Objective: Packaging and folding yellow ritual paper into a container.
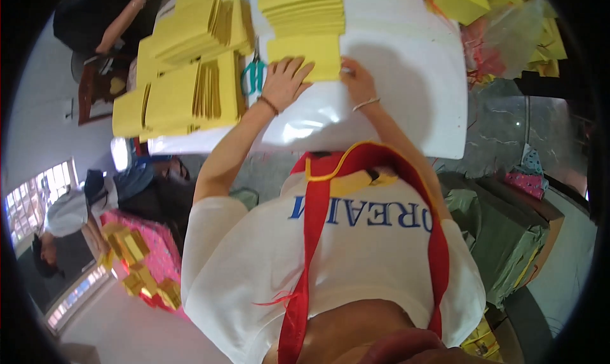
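Note:
A flat yellow paper piece [321,54], perhaps folded, lies on the white table just in front of me. My left hand [286,84] rests on its left part, fingers spread and palm down. At its right edge is my right hand [358,83], with bent fingers closed on the paper's side. Just left of my left hand lie scissors [253,76] with teal handles. Beyond the piece, a fanned stack of yellow paper [302,8] reaches to the far edge of the view. More stacks of yellow paper [181,97] stand along the table's left side.
The white table [406,119] ends close to my body. Yellow paper pieces and a clear plastic bag [511,36] crowd the far right. Wrapped boxes [502,237] stand at the right. Two other people are on the left, one beside a pink-covered surface [155,249] with yellow boxes.

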